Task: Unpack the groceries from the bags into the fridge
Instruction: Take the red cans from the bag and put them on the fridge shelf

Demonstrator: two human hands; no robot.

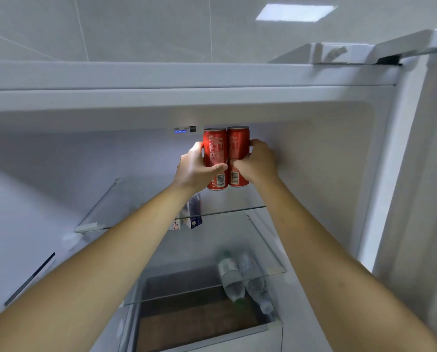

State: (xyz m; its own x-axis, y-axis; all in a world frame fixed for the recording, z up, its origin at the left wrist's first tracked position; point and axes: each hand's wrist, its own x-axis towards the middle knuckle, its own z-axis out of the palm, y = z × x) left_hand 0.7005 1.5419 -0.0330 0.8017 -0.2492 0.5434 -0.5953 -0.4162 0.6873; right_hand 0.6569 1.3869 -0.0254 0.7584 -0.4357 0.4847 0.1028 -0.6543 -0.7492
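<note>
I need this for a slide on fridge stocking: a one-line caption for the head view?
Left hand and right hand each hold a red can upright over the top glass shelf.

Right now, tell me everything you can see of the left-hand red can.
The left red can is a tall, slim metal-looking can, red with white print and a barcode near its base. It stands upright over the top glass shelf, side by side with the second red can. The left hand wraps it, thumb across the front.
</note>
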